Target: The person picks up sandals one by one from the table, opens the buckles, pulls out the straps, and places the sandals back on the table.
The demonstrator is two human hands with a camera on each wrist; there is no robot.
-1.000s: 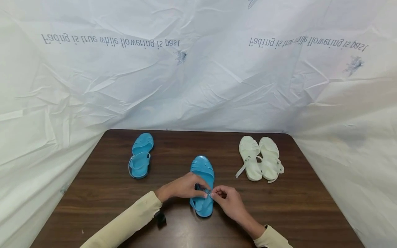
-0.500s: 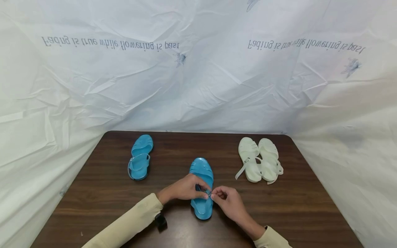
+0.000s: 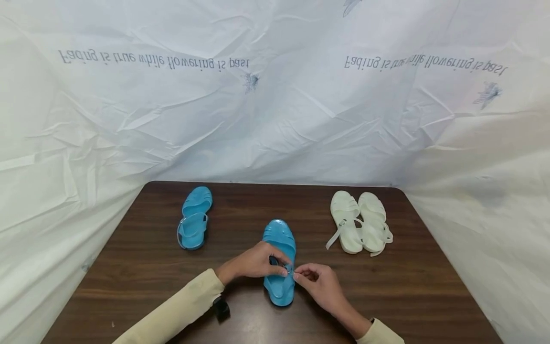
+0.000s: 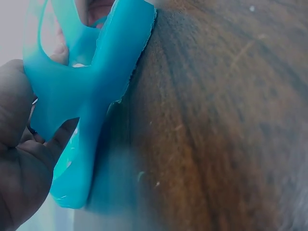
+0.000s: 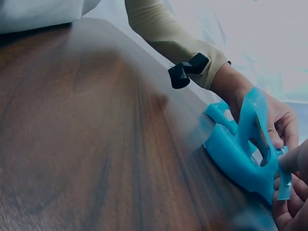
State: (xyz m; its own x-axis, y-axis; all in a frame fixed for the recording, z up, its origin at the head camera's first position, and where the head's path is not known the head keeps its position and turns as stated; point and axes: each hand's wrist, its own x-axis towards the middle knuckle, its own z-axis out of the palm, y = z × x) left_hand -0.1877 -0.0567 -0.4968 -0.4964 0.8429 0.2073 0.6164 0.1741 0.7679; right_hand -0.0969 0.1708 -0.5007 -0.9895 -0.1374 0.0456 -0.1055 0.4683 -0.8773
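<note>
A blue sandal (image 3: 279, 234) lies in the middle of the brown table, toe pointing away. From the left, my left hand (image 3: 258, 260) reaches over it and grips its ankle strap by the small buckle (image 3: 289, 271) between thumb and fingers. At the sandal's right side, my right hand (image 3: 320, 286) pinches the loose strap end (image 5: 285, 185), which pokes out between thumb and fingers in the right wrist view. The side and heel (image 4: 120, 48) of the same sandal fill the upper left of the left wrist view, beside the left hand's fingers.
A second blue sandal (image 3: 195, 217) lies at the table's back left. Two white sandals (image 3: 345, 220) lie side by side at the back right, straps loose. White printed sheeting (image 3: 275, 95) hangs around the brown table (image 3: 386, 296).
My right hand has shifted slightly right and toward me, its fingertips a little farther from the left hand's. The left hand keeps its hold at the buckle.
</note>
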